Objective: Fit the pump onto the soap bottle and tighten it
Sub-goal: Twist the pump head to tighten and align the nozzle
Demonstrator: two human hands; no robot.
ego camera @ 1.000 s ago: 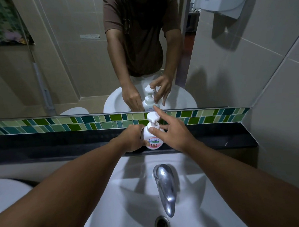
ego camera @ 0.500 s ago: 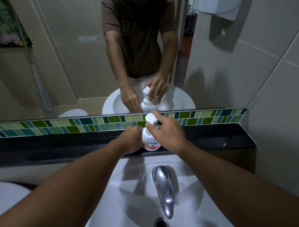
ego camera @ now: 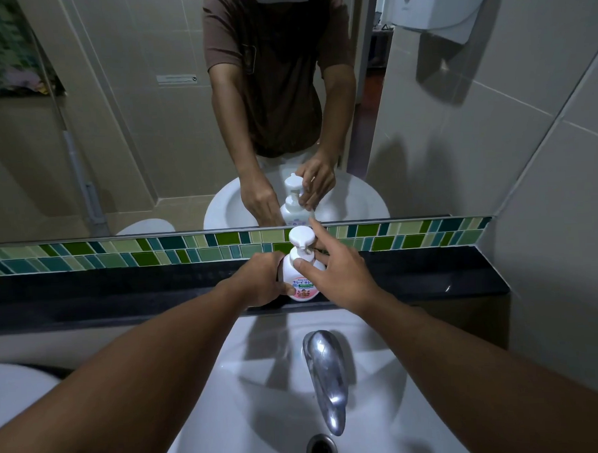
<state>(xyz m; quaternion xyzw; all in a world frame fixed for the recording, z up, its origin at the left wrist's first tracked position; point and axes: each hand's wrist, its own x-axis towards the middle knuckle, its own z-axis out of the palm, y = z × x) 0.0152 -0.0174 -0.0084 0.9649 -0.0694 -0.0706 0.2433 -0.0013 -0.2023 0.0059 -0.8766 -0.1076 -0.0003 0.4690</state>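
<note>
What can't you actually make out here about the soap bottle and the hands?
Head view only:
- Whether the pump is screwed tight: its collar is hidden by the right hand thumb.
- The soap bottle left side: covered by the left hand.
- Label text: too small.
- Bottle's base on the black ledge: partly hidden.

We see a soap bottle of smooth white plastic with a printed pink label, and its pump in the same glossy white plastic. The tap looks like polished chrome metal, mirror bright. The basin is glossy white ceramic. The ledge reads as dark polished stone with fine speckles. The tile strip is glazed green, and the wall tiles are smooth with a soft sheen
</note>
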